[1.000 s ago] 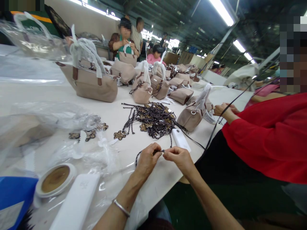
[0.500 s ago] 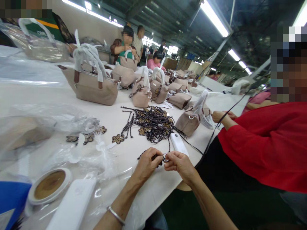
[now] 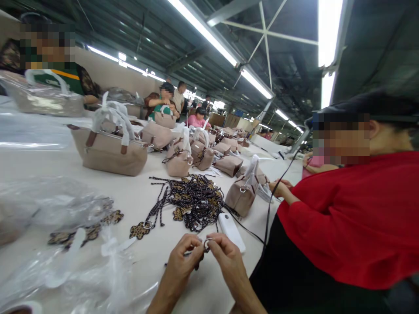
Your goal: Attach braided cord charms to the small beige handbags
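Head view shows the person's left hand and right hand meeting at six o'clock over the white table. Both pinch a small metal ring between fingertips, with a dark braided cord hanging below it at the left thumb. Just beyond, at twelve o'clock from the hands, lies a heap of leopard-print braided cord charms, and a white oblong plastic case sits at one o'clock, touching the heap's near edge. At nine o'clock, crumpled clear plastic bags cover the tabletop. Beige fabric handbags with paper-wrapped handles stand further back. A co-worker in a red sleeve sits at three o'clock.
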A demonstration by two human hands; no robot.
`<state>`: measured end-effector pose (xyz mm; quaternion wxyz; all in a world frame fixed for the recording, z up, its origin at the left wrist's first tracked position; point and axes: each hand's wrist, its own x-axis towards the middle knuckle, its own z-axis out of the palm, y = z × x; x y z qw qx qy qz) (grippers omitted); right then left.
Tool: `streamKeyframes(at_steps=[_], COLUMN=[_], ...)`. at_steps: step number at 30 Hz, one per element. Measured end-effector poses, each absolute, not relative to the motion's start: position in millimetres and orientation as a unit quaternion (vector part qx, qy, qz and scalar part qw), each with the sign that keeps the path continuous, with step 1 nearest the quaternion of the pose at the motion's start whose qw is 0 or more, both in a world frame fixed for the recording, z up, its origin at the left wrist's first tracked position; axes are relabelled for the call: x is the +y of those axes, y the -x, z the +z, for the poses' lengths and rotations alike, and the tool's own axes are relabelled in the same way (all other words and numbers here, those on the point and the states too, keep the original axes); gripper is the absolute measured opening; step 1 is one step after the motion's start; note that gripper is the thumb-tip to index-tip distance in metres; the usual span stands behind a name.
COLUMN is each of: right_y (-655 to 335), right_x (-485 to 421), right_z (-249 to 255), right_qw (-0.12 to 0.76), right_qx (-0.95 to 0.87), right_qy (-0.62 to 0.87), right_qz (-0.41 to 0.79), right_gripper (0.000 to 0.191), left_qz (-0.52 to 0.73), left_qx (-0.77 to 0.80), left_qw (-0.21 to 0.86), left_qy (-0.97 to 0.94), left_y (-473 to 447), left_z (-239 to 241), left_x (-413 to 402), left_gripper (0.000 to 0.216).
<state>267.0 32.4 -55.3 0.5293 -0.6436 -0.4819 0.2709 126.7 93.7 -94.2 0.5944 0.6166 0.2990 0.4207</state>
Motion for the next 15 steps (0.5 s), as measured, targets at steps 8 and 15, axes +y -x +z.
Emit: streamKeyframes(at_steps=[8,15], right_y=[-263.1,-245.7], right_x=[39.9,46.2], right_z=[-70.9,-116.1], right_qw=[0.504,0.64], right_qx=[-0.454,-0.288], right_qy=[0.619,0.49], right_qz=[0.396,0.518], right_gripper=[0.043,0.046], left_qz=[0.427,0.466], left_qx=[0.301,0.299], left_qw=[0.623,0.656], left_qy=[-0.582,-0.512], left_y=[-127.6,-131.4], left_z=[-101.2,-112.6], left_x=[94.4,100.1], left_gripper=[0.029,0.034])
